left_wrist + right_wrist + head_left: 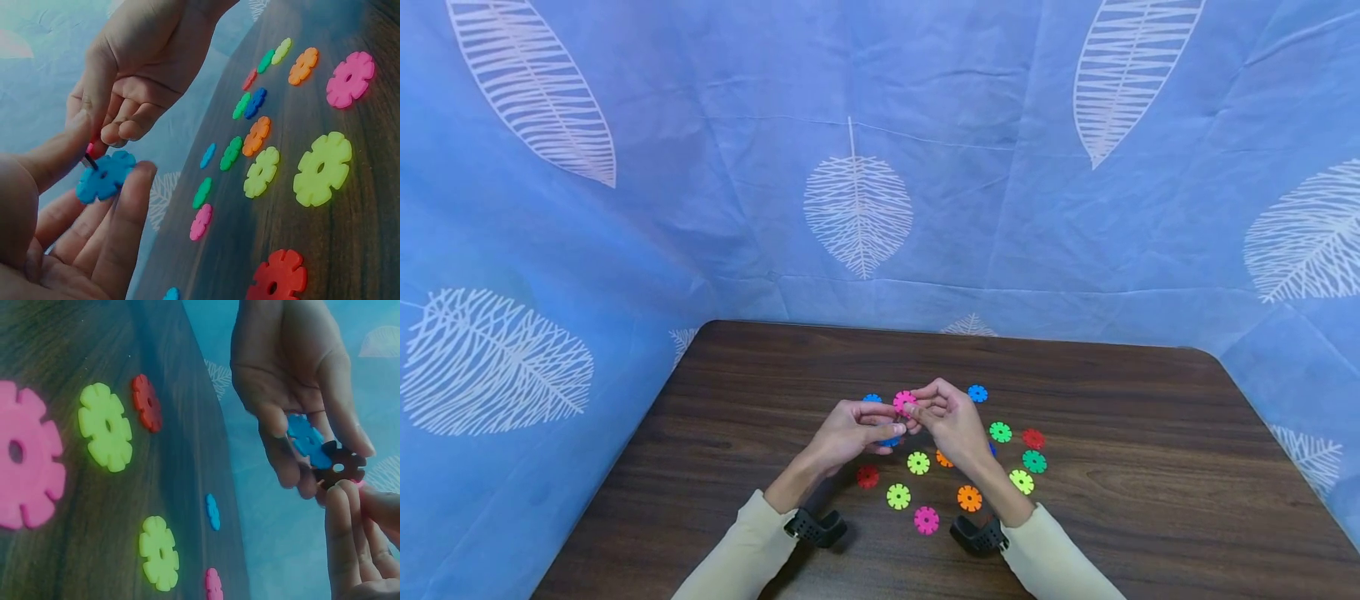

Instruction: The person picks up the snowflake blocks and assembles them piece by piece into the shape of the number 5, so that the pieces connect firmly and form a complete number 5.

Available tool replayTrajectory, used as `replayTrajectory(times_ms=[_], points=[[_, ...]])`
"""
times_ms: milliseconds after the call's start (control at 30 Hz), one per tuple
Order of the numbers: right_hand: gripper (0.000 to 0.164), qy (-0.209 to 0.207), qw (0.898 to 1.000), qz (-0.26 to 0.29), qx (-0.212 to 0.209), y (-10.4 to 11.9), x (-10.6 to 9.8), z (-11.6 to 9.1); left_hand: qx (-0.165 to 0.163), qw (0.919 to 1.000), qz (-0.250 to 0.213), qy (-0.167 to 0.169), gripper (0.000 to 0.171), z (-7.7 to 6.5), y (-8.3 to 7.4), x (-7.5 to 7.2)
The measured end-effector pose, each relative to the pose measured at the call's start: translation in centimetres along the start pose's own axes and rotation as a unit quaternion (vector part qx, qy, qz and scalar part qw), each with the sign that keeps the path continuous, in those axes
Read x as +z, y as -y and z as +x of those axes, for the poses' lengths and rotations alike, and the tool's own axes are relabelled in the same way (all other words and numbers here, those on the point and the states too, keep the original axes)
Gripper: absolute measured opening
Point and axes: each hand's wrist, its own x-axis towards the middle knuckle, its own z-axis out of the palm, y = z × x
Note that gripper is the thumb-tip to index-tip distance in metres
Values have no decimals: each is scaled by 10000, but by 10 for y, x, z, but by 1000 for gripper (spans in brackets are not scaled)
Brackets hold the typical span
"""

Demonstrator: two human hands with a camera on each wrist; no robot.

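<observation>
Both hands meet above the table, near its middle. My left hand (pixel 844 437) holds a blue notched plastic disc (pixel 107 177) between thumb and fingers. A dark notched disc (pixel 351 462) joins the blue one at an angle, seen in the right wrist view. My right hand (pixel 957 423) pinches a pink notched disc (pixel 904 402), which sits against the dark disc's edge. In the left wrist view little more than a sliver of pink shows. Fingers hide whether the pink disc's notch is fitted into the dark one.
Several loose discs lie flat below and around the hands, among them a red disc (pixel 867 477), a pink disc (pixel 927 520), an orange disc (pixel 969 498) and a green disc (pixel 1034 462). The dark wooden table (pixel 1150 467) ends at a blue leaf-patterned cloth (pixel 962 208).
</observation>
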Motion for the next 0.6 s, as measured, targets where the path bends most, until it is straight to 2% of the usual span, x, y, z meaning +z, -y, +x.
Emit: replayTrajectory(times_ms=[133,233,600], points=[[12,-33,10000,-10,-86,1,0,-1,139,9993,290,-185,41,1,0,0],[11,-12,9999,-4,-167,2,-1,-1,208,9990,340,-223,39,2,0,0],[15,144,9977,317,-586,1,0,-2,426,9988,252,-49,39,2,-9,-3]])
